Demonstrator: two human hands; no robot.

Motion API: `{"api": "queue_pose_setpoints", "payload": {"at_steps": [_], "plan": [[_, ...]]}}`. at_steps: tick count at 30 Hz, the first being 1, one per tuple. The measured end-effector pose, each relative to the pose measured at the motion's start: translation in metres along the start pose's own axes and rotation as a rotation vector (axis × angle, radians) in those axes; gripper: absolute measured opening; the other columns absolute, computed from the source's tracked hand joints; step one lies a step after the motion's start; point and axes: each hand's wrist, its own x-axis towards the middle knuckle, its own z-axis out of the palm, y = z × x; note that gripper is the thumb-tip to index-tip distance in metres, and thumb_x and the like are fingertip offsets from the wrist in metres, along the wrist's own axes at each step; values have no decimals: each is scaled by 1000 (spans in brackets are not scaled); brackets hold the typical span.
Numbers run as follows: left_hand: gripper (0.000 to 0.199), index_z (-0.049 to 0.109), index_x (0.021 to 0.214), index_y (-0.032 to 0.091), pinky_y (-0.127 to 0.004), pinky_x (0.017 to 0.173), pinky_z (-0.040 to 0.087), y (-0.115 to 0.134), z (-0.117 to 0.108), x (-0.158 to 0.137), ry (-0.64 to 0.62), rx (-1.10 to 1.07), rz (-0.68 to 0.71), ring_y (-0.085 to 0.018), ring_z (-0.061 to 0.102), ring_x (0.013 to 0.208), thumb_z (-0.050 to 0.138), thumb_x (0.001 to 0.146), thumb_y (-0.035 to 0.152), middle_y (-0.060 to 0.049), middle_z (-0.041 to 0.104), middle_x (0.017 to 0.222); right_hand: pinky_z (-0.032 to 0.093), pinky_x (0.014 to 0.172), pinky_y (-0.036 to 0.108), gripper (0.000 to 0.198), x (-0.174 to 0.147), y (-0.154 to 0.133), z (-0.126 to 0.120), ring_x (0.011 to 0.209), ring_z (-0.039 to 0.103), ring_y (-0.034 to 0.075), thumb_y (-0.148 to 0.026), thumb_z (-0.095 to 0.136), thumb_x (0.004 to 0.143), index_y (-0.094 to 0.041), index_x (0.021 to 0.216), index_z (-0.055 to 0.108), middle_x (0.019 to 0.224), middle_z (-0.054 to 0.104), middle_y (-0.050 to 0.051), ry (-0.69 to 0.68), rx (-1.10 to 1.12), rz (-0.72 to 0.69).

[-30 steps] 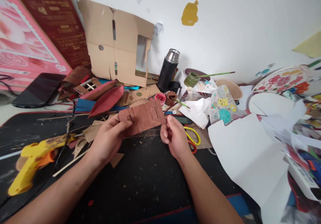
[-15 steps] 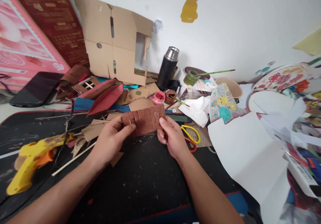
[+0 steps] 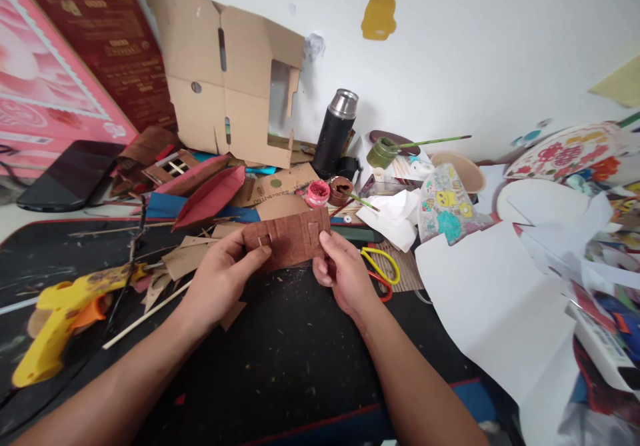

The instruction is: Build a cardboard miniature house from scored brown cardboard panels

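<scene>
Between my two hands I hold up a brown-painted cardboard piece (image 3: 290, 241), tilted above the black mat. It has a small cut opening near its left end and a rectangular outline near its right end. My left hand (image 3: 220, 273) grips the left end, thumb in front beside the opening. At the right end, my right hand (image 3: 347, 273) pinches the edge, thumb on the front face. The fingers behind the piece are partly hidden. Just right of my right hand lie scissors with yellow and red handles (image 3: 383, 267).
A yellow glue gun (image 3: 65, 319) and cardboard scraps (image 3: 187, 259) lie left on the black mat (image 3: 280, 366). Behind stand paint jars (image 3: 317, 194), a black thermos (image 3: 334, 136) and a cut cardboard sheet (image 3: 245, 93). Painted house parts (image 3: 215, 196) sit back left; white paper (image 3: 490, 293) covers the right.
The view has shifted very slightly. Both hands keep the same grip on the brown cardboard piece, with hardly any movement.
</scene>
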Motion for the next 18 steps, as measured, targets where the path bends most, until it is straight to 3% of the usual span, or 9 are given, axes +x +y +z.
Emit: {"api": "queue_pose_setpoints", "payload": {"at_steps": [12,18], "plan": [[17,69,76,23,-30,73,54,2,0,-1,-2,33,-1,-17,60,70,81,73,34,2,64,72,15,41,20,44,-1,0,0,40,33,5,-57,80,85,-22,83,53,53,46,-10,-12,10,24],[20,74,90,23,-32,77,55,0,-1,-1,-9,44,-19,-21,65,79,80,76,36,0,73,83,15,42,20,43,0,0,0,42,32,5,-56,81,85,-22,86,55,53,45,-10,-21,13,27]]}}
